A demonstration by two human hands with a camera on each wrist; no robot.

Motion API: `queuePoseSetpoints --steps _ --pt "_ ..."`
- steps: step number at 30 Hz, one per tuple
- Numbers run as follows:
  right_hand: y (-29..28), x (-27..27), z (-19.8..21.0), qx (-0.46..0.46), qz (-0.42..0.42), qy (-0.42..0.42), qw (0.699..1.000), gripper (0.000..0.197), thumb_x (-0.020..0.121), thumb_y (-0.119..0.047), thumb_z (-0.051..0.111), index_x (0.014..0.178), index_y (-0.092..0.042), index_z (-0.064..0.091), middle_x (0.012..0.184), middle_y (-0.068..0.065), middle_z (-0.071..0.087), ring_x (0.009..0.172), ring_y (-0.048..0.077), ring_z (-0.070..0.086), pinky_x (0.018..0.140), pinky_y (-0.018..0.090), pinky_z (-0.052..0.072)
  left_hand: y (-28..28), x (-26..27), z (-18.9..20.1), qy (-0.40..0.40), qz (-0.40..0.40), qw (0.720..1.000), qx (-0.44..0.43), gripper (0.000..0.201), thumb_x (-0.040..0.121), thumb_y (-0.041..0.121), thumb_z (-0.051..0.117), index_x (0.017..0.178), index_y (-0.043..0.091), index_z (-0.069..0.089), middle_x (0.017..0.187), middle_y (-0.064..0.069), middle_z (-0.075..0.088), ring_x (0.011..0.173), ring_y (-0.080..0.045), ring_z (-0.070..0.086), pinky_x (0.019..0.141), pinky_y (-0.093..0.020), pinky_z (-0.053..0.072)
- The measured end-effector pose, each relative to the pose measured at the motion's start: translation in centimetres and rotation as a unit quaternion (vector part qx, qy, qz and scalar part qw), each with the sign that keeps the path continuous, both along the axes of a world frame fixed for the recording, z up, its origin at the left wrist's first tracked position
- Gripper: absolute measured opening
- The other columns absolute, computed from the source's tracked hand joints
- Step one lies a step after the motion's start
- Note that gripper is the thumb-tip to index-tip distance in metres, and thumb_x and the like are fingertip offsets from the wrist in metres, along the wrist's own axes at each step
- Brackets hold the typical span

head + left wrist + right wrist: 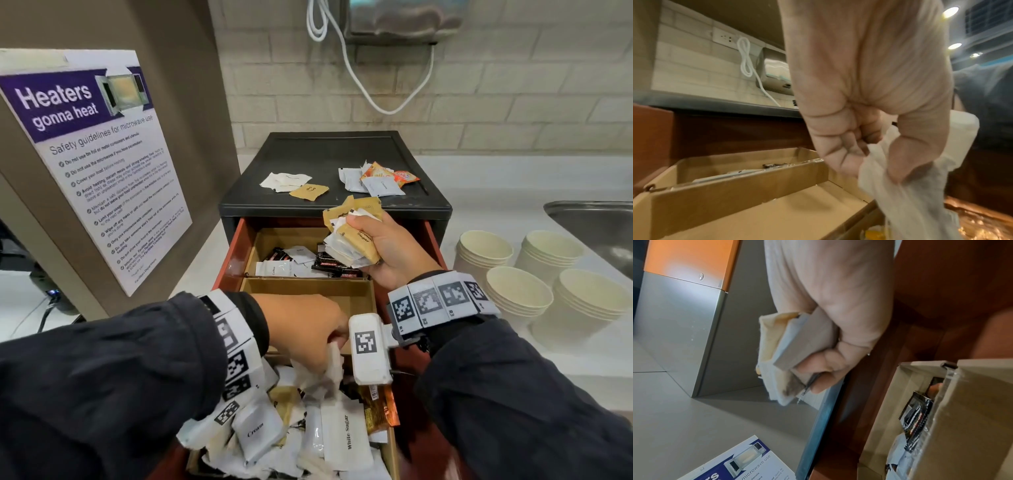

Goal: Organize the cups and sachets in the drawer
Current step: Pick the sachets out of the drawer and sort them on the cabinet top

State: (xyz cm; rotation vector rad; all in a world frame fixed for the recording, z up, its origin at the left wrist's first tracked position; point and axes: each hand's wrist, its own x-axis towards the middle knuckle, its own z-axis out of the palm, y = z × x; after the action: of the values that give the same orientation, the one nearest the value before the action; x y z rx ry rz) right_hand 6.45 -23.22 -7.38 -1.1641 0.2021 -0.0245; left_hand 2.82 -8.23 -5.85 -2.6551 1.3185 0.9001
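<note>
The red drawer (228, 270) stands pulled out from the black unit (308, 150), holding cardboard compartments. My left hand (308, 329) (865, 142) is low over the near compartment and pinches white sachets (334, 359) (906, 194) from the heap of white sachets (291, 435). My right hand (380, 246) (824, 353) hovers above the far compartment, gripping a bundle of brown and white sugar sachets (352, 233) (777, 356). The far compartment (270, 241) holds black and white sachets (308, 263). The middle compartment (352, 291) (777, 211) shows only its bare cardboard floor. Paper cup stacks (534, 274) stand on the counter at right.
More sachets (373, 180) lie on top of the black unit. A microwave safety poster (102, 161) leans at left. A steel sink (596, 226) sits at far right. A white cable (359, 75) hangs on the brick wall behind.
</note>
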Motion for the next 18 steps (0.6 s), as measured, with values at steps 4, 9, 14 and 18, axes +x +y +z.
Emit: queuePoseSetpoints --steps 4,9,14,18 --pt "-0.1 0.0 -0.1 0.001 -0.001 0.002 1.0 0.039 0.09 -0.013 0.059 0.126 -0.021 0.049 0.111 0.007 0.064 0.094 0.024 0.065 0.074 0.037 0.055 0.2 0.0 -0.8 0.065 0.028 0.995 0.076 0.061 0.081 0.003 0.062 0.136 0.019 0.039 0.099 0.0 0.052 0.07 -0.012 0.048 0.056 -0.019 0.045" --pt "0.2 0.0 -0.2 -0.008 -0.001 0.003 1.0 0.038 0.09 -0.014 0.058 0.126 -0.021 0.049 0.112 0.008 0.064 0.094 0.024 0.065 0.072 0.036 0.055 -0.5 -1.5 -2.0 -0.017 -0.043 0.993 0.11 0.038 0.09 0.009 0.056 0.128 0.014 0.052 0.09 0.003 0.05 0.075 -0.016 0.043 0.068 -0.023 0.039" --pt "0.1 0.0 -0.2 -0.007 -0.005 0.005 1.0 0.039 0.09 -0.014 0.059 0.126 -0.022 0.049 0.115 0.008 0.063 0.098 0.025 0.064 0.078 0.04 0.054 -0.7 -1.4 -2.3 -0.072 -0.062 0.989 0.115 0.023 0.092 0.012 0.053 0.112 0.004 0.06 0.094 -0.009 0.058 0.077 -0.02 0.047 0.056 -0.022 0.036" --pt "-0.2 0.0 0.0 0.011 -0.006 0.003 1.0 0.038 0.09 -0.012 0.058 0.126 -0.022 0.049 0.111 0.006 0.065 0.093 0.023 0.066 0.067 0.034 0.056 -0.1 0.3 -0.3 -0.057 -0.042 0.997 0.039 0.021 0.088 0.014 0.059 0.108 0.011 0.062 0.086 0.004 0.051 0.074 -0.011 0.044 0.055 -0.014 0.032"
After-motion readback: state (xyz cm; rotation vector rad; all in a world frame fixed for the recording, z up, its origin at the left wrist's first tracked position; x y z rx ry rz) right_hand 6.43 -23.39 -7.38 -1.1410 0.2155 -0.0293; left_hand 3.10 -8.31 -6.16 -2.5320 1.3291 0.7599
